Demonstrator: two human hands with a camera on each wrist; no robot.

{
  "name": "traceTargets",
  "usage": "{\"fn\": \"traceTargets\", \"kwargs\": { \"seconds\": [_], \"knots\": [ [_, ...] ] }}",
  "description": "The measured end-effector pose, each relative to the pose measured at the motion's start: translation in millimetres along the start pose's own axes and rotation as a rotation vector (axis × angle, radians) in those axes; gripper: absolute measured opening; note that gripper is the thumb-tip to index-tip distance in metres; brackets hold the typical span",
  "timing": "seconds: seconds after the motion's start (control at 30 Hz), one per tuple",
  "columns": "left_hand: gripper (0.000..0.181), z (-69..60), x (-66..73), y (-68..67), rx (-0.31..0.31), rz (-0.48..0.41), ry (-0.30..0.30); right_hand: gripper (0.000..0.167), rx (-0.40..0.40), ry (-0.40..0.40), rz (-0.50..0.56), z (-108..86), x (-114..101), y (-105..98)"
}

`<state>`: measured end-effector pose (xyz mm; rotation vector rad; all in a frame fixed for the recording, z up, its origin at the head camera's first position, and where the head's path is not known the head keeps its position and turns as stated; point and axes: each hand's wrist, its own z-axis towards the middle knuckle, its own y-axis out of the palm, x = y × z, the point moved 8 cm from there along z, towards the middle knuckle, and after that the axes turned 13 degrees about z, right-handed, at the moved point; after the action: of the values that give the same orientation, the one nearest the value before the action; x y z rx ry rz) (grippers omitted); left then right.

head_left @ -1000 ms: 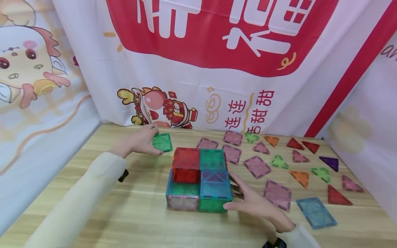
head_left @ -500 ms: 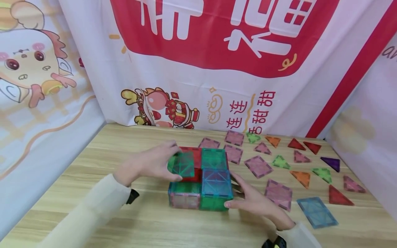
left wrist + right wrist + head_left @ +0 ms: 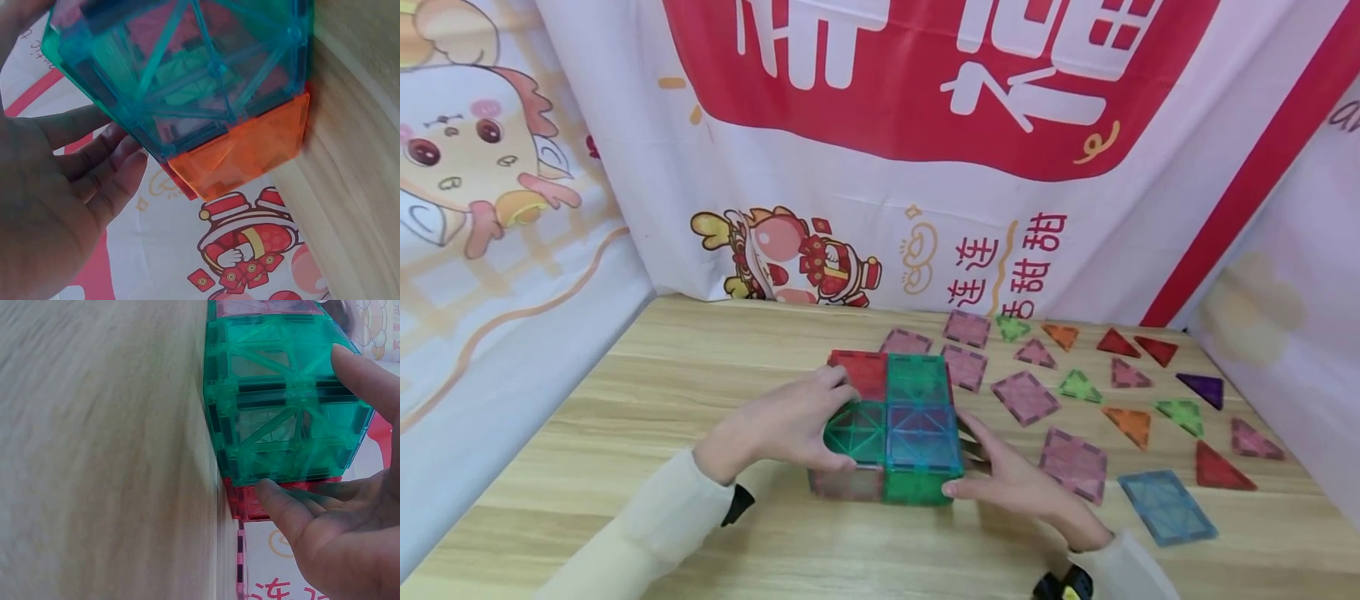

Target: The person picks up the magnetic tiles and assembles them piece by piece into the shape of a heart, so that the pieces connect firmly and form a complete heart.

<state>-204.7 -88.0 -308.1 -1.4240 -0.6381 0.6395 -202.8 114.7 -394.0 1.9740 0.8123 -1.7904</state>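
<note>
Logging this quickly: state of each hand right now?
Left hand: pinching a translucent green square plastic tile.
Right hand: holding the right side of a multicoloured translucent plastic block.

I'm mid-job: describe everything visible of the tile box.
The box stands on the wooden table, built of see-through, plastic-looking tiles. Top: red and green behind, green and blue in front. Front wall: pink and green. Left wall: blue and orange. The left grip holds the front-left green tile on top; whether it's fully seated is unclear. The right grip holds the right side.
</note>
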Motion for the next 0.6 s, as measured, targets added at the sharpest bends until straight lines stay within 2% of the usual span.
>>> {"fn": "traceTargets", "kwargs": {
  "seconds": [0.27, 0.5, 0.6],
  "knots": [
    [0.067, -6.3, -2.6, 4.6, 0.033, -0.038, -0.007, 0.094, 0.002, -0.002, 0.010, 0.4, 0.6, -0.4],
    [0.077, -16.4, -18.9, 18.5, 0.033, -0.216, -0.078, 0.094, 0.018, -0.001, 0.016, -0.8, -0.1, 0.8],
    [0.085, -18.7, -27.0, 24.4, 0.017, -0.264, -0.107, 0.094, 0.036, -0.016, -0.004, 0.6, -2.4, 1.7]
  ]
}}
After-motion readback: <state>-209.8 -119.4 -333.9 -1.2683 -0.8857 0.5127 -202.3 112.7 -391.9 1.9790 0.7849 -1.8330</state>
